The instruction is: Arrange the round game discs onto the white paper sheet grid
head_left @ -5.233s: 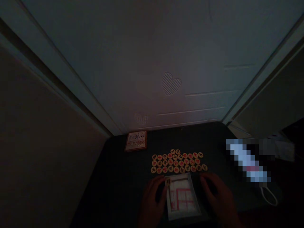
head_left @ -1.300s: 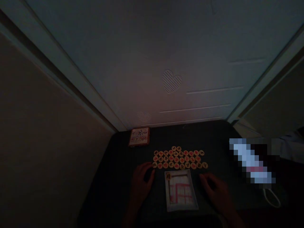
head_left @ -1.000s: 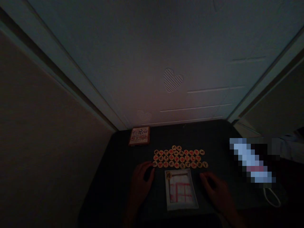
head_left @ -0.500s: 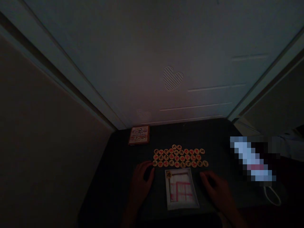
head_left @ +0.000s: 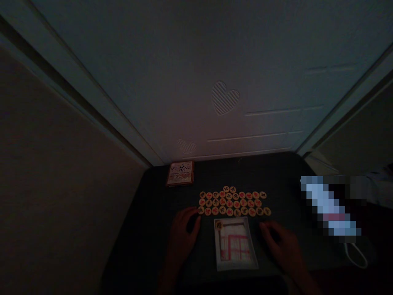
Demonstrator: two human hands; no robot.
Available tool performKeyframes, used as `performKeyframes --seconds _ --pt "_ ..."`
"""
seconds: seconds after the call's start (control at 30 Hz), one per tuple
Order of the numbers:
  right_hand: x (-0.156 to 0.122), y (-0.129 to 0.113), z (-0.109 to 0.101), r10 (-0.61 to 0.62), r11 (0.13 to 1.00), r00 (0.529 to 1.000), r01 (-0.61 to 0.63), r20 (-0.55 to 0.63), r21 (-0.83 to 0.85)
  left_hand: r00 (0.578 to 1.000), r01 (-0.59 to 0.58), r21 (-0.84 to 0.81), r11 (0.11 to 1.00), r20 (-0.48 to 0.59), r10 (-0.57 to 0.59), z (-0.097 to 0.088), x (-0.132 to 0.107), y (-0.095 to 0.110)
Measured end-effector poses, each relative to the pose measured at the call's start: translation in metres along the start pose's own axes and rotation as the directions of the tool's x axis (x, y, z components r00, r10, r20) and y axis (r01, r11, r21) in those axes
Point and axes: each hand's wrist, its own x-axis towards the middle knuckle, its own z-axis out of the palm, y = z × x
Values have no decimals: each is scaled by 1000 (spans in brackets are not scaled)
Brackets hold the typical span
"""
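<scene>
Several round xiangqi pieces [head_left: 229,203] with red or black characters lie face up in rows on the dark table. My left hand [head_left: 184,229] rests left of them, thumb and index finger apart. Its index fingertip is at the leftmost piece of the near row [head_left: 201,210]; whether it touches is hard to tell. A pale, shallow rectangular tray [head_left: 254,262] lies between my hands. Red and dark lines show inside it, with one black-character piece [head_left: 219,225] at its far left corner. Right of the tray, my right hand [head_left: 281,241] rests loosely curved, thumb and index apart, nothing visible in it.
A flat printed box [head_left: 180,173] sits at the table's back left. On the right is a blurred-out bright object [head_left: 331,209] with a white cord loop [head_left: 356,256]. A white panel with embossed hearts [head_left: 225,98] stands behind the table [head_left: 147,196]. The light is dim.
The view has shifted slightly. Both hands, the pieces and the tray keep their places relative to each other.
</scene>
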Motion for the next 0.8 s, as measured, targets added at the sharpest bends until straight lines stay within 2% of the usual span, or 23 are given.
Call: performKeyframes --seconds 0.13,0.6,0.8 --pt "0 -3 -2 3 1000 1000 -3 -1 -12 999 -35 15 999 -7 35 -1 1 2" --pt "-1 -5 -4 16 1000 1000 -16 15 -7 1000 -16 24 1000 14 16 0 0 3" --pt "0 -8 -5 10 1000 1000 -10 -6 -11 998 -53 55 997 31 51 0 0 3"
